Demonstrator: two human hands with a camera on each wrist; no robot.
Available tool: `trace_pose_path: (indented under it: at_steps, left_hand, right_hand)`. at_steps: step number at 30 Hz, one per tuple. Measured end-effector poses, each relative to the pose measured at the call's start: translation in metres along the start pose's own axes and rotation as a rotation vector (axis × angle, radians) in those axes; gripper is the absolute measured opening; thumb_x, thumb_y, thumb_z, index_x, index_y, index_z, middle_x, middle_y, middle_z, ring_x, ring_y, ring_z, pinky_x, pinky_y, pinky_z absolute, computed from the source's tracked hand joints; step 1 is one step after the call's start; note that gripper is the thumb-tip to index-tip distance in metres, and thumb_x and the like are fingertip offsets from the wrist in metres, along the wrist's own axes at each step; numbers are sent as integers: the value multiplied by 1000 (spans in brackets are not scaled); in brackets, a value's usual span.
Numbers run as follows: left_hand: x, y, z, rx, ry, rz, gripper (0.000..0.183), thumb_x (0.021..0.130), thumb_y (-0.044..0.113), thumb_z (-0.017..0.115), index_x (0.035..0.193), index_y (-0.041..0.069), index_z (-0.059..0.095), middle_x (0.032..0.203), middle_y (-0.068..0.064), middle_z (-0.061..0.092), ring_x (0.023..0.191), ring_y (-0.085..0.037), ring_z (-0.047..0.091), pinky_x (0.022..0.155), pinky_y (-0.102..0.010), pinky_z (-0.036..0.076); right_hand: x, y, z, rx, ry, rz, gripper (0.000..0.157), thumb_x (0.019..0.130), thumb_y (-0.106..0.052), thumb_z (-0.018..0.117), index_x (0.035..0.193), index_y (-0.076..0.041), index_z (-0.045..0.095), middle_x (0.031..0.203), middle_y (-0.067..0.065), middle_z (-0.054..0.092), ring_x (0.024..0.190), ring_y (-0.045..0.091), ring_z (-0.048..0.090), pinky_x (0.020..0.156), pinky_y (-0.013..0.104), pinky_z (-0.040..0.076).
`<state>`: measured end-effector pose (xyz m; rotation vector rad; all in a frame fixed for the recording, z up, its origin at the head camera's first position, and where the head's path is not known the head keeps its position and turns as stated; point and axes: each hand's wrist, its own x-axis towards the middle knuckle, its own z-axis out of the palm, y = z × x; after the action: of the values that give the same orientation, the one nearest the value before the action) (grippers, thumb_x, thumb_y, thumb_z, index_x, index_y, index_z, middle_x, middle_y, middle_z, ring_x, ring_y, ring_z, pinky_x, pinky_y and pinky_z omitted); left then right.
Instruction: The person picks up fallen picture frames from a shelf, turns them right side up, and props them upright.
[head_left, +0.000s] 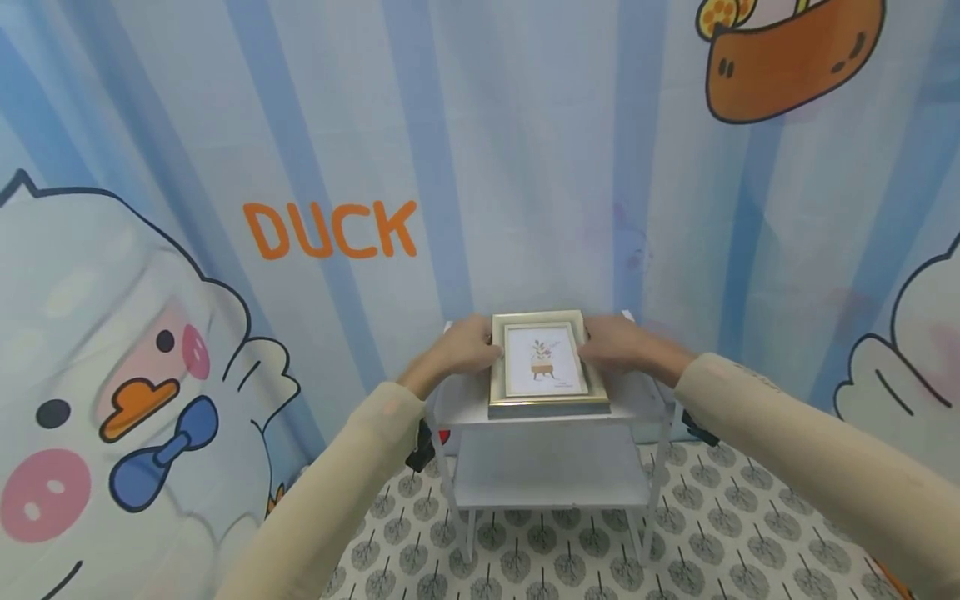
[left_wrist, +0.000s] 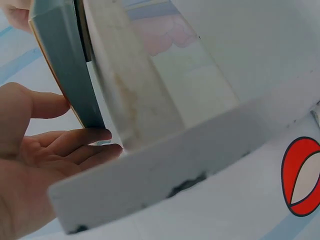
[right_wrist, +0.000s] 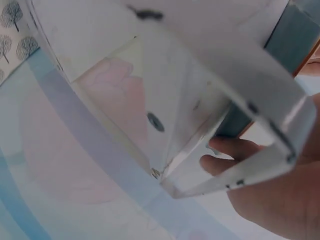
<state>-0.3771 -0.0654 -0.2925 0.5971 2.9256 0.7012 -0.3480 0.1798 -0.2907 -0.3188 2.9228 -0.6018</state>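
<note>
A gold-rimmed picture frame [head_left: 497, 367] with a plant print lies face up, slightly tilted, over the top of a small white two-tier stand [head_left: 465, 404]. My left hand [head_left: 472, 343] holds its left side; in the left wrist view the thumb is at the front edge and the fingers reach behind the grey-green side of the frame [left_wrist: 62, 57]. On the opposite side, my right hand [head_left: 617, 342] grips the right edge. From the right wrist, that hand [right_wrist: 272, 185] shows fingertips at the frame's lower corner, partly hidden by the stand's metal edge.
The stand's lower shelf [head_left: 551, 471] sits below, over a floor covering [head_left: 517, 554] printed with grey trees. Behind hangs a blue-striped curtain [head_left: 525, 167] with cartoon ducks. Chipped paint marks the stand's rim [left_wrist: 150, 175].
</note>
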Motion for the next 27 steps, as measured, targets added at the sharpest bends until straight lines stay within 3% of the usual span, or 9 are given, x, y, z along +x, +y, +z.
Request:
trace_pose_path:
  at_steps: [3,5,7,9,12,13,15,19,27]
  left_hand:
    - [0,-2,0,-50,40,-19,44,99,12,59,63,16,34,57,5,30,52,-9,31,48,-23,28]
    - [-1,-2,0,-78,67,-15,38,100,13,60,67,13,40,62,2,35,55,-11,36,50,-24,31]
    - [-3,-1,0,-105,99,7,23,99,14,61,78,6,59,72,-5,59,64,-13,51,56,-25,42]
    - [-5,0,0,-139,114,22,19,101,14,63,105,-1,72,103,-16,76,87,-19,70,73,-29,57]
    - [-9,0,-1,-227,134,27,43,102,16,66,141,0,64,146,-19,64,128,-30,69,105,-41,59]
    - [-10,0,-1,-262,138,17,46,101,16,67,145,2,62,149,-19,63,134,-32,65,109,-44,57]
    - [-11,-1,-1,-325,150,-8,51,101,18,69,148,4,59,149,-19,63,130,-32,69,109,-46,57]
    - [-13,-4,0,-461,176,-26,53,103,19,68,152,7,55,144,-21,66,119,-31,74,100,-42,62]
    - [-17,-10,-3,-742,210,-21,50,103,13,68,150,4,56,142,-22,66,124,-34,72,99,-37,63]
  right_hand:
    - [0,0,0,65,79,22,42,101,-16,54,135,9,58,100,16,64,78,20,59,61,26,49]
    - [-1,0,-2,118,122,34,43,100,-15,57,135,10,60,98,17,62,77,20,58,61,25,47]
    - [-2,0,-3,175,161,29,47,99,-13,60,139,11,59,110,22,68,82,21,57,64,26,47]
    - [-5,1,-5,253,185,26,48,98,-12,60,139,12,59,121,28,70,90,26,64,73,31,54]
    - [-8,3,-10,391,195,31,55,101,-11,60,148,15,49,150,32,56,122,39,67,102,45,59]
    - [-9,5,-11,438,193,44,57,101,-11,60,150,15,46,152,33,53,131,43,63,109,50,56]
    - [-10,6,-14,512,179,79,62,103,-13,61,154,15,39,157,34,47,141,46,55,118,54,49]
    - [-11,9,-20,596,149,116,67,104,-15,63,157,13,34,162,32,41,144,46,52,120,53,47]
    - [-14,11,-28,816,87,50,74,101,-4,65,162,10,24,166,30,34,151,43,46,121,46,47]
